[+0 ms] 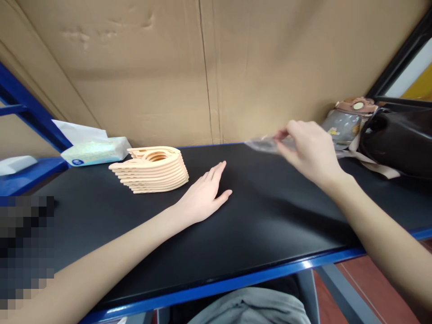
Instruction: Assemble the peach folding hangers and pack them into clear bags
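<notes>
Clear plastic film (261, 145) is pinched btwn thumb & fingertips of R hand (308, 150), up over the black surface (253, 220). L hand (202, 193) lies flat, palm down, gripping nothing, thumb spread from fingers, just beside a peach stack (158, 175) of ribbed pcs. Tissue pack (101, 150) sits behind/left of stack. Far R: bottle (344, 122) w/ brown lid, partly hidden by R hand, + black bag (401, 139) & pale strap (374, 166). Cardboard (151, 81) walls off the back.

Cardboard wall (162, 67), table (256, 216), possibly tiled floor (366, 280)
</notes>
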A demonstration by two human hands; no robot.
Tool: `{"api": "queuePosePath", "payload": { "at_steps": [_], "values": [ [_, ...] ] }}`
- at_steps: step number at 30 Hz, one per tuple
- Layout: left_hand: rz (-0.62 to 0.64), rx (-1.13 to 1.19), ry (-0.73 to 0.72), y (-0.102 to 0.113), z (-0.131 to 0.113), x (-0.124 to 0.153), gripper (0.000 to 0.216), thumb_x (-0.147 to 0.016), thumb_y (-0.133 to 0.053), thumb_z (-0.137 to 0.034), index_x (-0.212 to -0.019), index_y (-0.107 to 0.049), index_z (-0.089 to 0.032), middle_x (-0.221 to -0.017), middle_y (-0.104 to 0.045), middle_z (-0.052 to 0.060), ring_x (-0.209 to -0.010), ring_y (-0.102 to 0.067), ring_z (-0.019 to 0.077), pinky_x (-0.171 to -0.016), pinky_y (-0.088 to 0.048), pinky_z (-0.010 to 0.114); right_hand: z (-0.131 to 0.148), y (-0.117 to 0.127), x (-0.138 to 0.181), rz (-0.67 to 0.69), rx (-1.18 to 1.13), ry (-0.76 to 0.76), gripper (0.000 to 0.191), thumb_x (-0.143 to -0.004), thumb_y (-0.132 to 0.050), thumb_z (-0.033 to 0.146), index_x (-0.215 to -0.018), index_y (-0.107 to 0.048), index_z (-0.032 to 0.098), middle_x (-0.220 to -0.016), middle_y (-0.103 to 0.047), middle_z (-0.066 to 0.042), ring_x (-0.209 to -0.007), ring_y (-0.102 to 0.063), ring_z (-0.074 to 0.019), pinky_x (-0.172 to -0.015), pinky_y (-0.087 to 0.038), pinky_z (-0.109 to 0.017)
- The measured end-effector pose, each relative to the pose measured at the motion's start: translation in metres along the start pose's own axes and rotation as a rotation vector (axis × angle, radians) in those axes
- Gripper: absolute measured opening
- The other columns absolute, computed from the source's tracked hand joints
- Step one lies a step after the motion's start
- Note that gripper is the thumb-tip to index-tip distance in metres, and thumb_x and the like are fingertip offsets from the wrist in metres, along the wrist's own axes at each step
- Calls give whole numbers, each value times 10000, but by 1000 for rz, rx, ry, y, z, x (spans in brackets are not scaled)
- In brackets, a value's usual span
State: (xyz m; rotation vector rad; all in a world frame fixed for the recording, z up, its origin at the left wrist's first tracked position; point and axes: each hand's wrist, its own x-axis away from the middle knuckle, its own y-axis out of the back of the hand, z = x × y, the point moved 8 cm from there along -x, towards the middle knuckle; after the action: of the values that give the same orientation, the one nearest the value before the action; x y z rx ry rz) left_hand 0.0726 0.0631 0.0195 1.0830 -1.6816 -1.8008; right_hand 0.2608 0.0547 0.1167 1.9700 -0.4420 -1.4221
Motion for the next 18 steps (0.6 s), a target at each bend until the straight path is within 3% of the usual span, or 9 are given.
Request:
{"api": "queuePosePath", "payload": {
  "at_steps": [3,6,10,14,18],
  "values": [
    [-99,-62,62,8,4,-2,674,-952,-428,-323,-1490,-116,-62,-1548,-251,226,-1396,-341,310,-1065,-393,431,28,-3,5,92,-358,117,234,-853,-509,170,-1086,-523,190,-914,-660,-56,-812,-638,-195,-703,-492,-304],
    [-140,-136,60,12,4,-4,594,-936,-441,-227,-1464,-218,-74,-1486,-382,206,-1310,-442,314,-1006,-426,432,58,-8,15,196,-527,254,269,-823,-482,102,-1065,-548,198,-885,-616,-24,-768,-613,-152,-683,-482,-272],
    [-140,-223,28,14,1,-5,489,-946,-447,-204,-1410,-353,-83,-1255,-595,150,-1102,-569,283,-883,-468,393,73,1,22,104,-627,320,240,-781,-474,68,-966,-559,197,-843,-584,-15,-684,-567,-132,-613,-459,-257],
    [-170,-308,71,22,3,-5,440,-976,-393,-199,-1401,-380,-84,-1122,-622,141,-1017,-586,282,-819,-465,389,82,13,28,-6,-623,418,208,-759,-466,55,-887,-539,202,-801,-588,-13,-668,-541,-132,-573,-433,-248],
    [-157,-362,127,28,5,-4,353,-988,-370,-195,-1316,-479,-123,-1017,-635,109,-932,-607,258,-668,-470,325,101,23,39,-120,-428,585,144,-799,-475,92,-814,-577,193,-732,-611,-9,-611,-523,-129,-522,-400,-254]
  ]
}}
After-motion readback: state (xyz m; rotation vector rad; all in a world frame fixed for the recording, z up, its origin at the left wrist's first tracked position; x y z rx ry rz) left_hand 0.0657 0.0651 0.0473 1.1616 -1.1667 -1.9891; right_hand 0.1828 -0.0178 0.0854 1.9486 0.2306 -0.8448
